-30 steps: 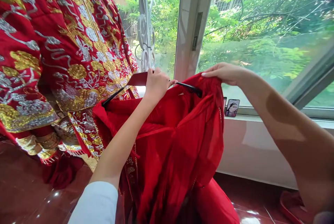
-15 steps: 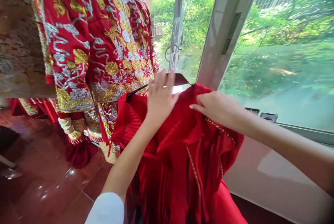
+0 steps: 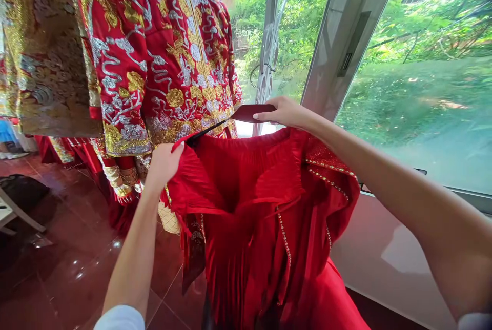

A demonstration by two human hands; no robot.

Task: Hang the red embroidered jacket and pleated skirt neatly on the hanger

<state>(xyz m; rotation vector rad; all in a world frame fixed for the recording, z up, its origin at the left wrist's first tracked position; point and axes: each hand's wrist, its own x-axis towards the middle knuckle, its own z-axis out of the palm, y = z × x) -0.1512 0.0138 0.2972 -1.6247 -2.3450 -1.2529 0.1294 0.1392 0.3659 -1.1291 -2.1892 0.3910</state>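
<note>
A pleated red dress (image 3: 246, 238) edged with beaded trim hangs in front of me on a dark hanger (image 3: 246, 113). My left hand (image 3: 163, 166) is closed on the dress's left shoulder edge, thumb on top of the cloth. With my right hand (image 3: 286, 112) I grip the right part of the hanger, above the neckline; the thumb lies along its near face and the other fingers are partly hidden behind. The hanger's metal hook (image 3: 253, 76) points up in front of the window.
Embroidered red jackets (image 3: 184, 63) with gold and silver motifs hang at the left. Behind the dress stand a window frame (image 3: 338, 33) and glass. A chair leg (image 3: 23, 212) and a dark bag (image 3: 25, 189) are on the tiled floor (image 3: 88, 279).
My left hand has moved left and down from the hanger to the dress's left shoulder. My right hand has left the right shoulder and taken hold of the hanger.
</note>
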